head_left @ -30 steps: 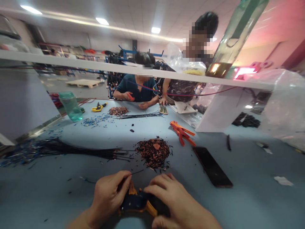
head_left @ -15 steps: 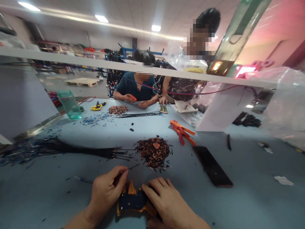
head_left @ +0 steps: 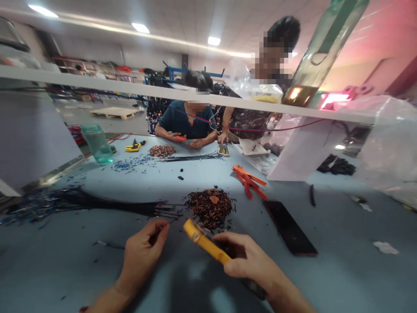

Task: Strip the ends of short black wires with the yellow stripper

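— Both hands, what are they on?
— Right hand (head_left: 250, 261) is closed around a yellow-handled stripping tool (head_left: 205, 243), raised off the blue worktop (head_left: 342, 269). Left hand (head_left: 145, 248) pinches a thin dark wire (head_left: 155, 230).
— Where does the tool point?
— Its flat yellow end angles toward the left fingertips, just before a heaped pile of coppery wire scraps (head_left: 211, 208).

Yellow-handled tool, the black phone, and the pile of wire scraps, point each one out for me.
yellow-handled tool (head_left: 208, 245), head view, on its yellow handle above the right hand.
black phone (head_left: 289, 227), head view, middle of its dark screen.
pile of wire scraps (head_left: 210, 208), head view, centre of the heap.
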### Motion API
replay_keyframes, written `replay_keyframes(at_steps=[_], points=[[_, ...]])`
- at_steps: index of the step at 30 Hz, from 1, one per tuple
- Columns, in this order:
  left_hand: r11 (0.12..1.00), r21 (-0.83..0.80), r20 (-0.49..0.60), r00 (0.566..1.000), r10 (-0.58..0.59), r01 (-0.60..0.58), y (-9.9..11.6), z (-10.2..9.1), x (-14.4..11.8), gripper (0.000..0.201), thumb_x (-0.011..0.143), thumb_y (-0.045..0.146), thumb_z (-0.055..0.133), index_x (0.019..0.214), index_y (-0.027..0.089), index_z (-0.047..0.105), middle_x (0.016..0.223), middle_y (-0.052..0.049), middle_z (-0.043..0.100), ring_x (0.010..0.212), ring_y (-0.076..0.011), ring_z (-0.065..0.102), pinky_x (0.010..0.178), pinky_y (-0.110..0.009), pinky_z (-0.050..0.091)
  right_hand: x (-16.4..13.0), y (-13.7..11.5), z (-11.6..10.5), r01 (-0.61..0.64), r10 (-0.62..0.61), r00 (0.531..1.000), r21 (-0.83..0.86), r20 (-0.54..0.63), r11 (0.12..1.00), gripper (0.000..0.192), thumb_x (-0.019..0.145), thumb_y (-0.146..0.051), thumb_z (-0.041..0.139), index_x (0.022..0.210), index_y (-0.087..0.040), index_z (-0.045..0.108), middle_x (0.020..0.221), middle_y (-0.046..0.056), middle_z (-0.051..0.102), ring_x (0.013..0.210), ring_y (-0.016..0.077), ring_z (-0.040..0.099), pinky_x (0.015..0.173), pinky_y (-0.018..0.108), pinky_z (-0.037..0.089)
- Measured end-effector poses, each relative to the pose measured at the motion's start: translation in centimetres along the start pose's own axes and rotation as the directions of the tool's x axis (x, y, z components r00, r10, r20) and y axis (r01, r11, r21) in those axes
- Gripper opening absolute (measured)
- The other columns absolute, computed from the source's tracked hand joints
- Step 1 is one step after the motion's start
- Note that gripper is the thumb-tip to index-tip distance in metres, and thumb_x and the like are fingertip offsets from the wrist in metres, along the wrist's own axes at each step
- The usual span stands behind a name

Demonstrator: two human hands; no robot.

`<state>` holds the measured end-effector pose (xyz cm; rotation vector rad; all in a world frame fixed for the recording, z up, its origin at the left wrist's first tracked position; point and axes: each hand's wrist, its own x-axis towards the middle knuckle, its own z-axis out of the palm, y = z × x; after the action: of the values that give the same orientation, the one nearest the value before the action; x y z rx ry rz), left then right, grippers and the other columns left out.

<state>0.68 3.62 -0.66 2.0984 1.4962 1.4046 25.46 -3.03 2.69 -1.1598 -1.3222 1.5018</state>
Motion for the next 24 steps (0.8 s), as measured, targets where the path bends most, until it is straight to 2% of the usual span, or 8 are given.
replay_keyframes(at_steps=[2,3,7,11,16,20,24], points=[[1.000,0.004,0.006,1.000,-0.008,0.008,0.1,0.0,0.0,0.019,0.082,0.034,0.057,0.075,0.021,0.069,0.057,0.005,0.068,0.045,-0.0109,0.061,0.045,-0.016,0.047,0.1,0.6,0.2,-0.005,-0.006,0.999,0.333,0.032,0.943,0.052,0.058,-0.034,0.071,0.107,-0.018,0.070,0.096,0.006,0.070,0.084,0.0227,0.062,0.075,0.034,0.049],[1.000,0.007,0.011,1.000,-0.012,0.011,0.1,0.1,-0.1,0.019,0.081,0.034,0.057,0.075,0.021,0.069,0.056,0.005,0.067,0.045,-0.0108,0.060,0.045,-0.016,0.046,0.1,1.0,0.5,-0.009,-0.015,0.999,0.445,0.051,0.895,0.050,0.060,-0.035,0.072,0.107,-0.017,0.070,0.100,0.008,0.069,0.084,0.0222,0.063,0.073,0.033,0.050],[1.000,-0.002,0.029,0.999,-0.024,0.024,-0.1,0.2,-0.3,0.021,0.082,0.036,0.057,0.076,0.020,0.070,0.056,0.005,0.068,0.043,-0.0103,0.059,0.043,-0.016,0.045,0.0,2.2,2.1,-0.062,-0.012,0.994,0.648,0.110,0.759,0.044,0.063,-0.027,0.073,0.105,-0.015,0.069,0.101,0.009,0.067,0.082,0.0197,0.064,0.069,0.032,0.054],[0.999,-0.031,0.022,0.999,-0.034,0.035,0.0,0.4,-0.5,0.021,0.082,0.033,0.056,0.078,0.019,0.071,0.061,0.003,0.072,0.047,-0.0113,0.063,0.046,-0.017,0.048,-0.1,2.8,2.8,-0.076,0.004,0.995,0.734,0.099,0.674,0.041,0.066,-0.023,0.071,0.106,-0.016,0.067,0.102,0.008,0.068,0.085,0.0191,0.065,0.076,0.034,0.054],[0.999,-0.038,0.021,1.000,-0.007,0.008,0.4,0.4,-0.5,0.019,0.082,0.028,0.055,0.077,0.018,0.070,0.058,0.003,0.070,0.047,-0.0106,0.062,0.047,-0.016,0.048,0.0,3.4,3.1,-0.167,0.000,0.978,0.784,0.208,0.597,0.053,0.066,-0.024,0.069,0.118,-0.025,0.055,0.096,0.005,0.067,0.083,0.0195,0.066,0.073,0.039,0.056],[0.999,-0.027,0.016,1.000,0.021,-0.021,0.5,0.3,-0.6,0.019,0.083,0.027,0.055,0.077,0.017,0.071,0.059,0.002,0.071,0.047,-0.0101,0.062,0.046,-0.016,0.046,0.2,4.3,3.5,-0.200,0.043,0.974,0.759,0.222,0.619,0.062,0.060,-0.023,0.070,0.119,-0.027,0.051,0.093,0.003,0.066,0.081,0.0195,0.065,0.071,0.039,0.055],[0.997,-0.014,0.015,0.997,0.071,-0.071,0.3,0.4,-0.9,0.018,0.085,0.023,0.054,0.080,0.017,0.070,0.060,0.002,0.070,0.046,-0.0086,0.061,0.047,-0.015,0.046,0.0,4.4,3.4,-0.168,0.049,0.981,0.689,0.189,0.705,0.051,0.060,-0.020,0.068,0.110,-0.022,0.059,0.097,0.005,0.064,0.087,0.0219,0.063,0.075,0.040,0.053]])
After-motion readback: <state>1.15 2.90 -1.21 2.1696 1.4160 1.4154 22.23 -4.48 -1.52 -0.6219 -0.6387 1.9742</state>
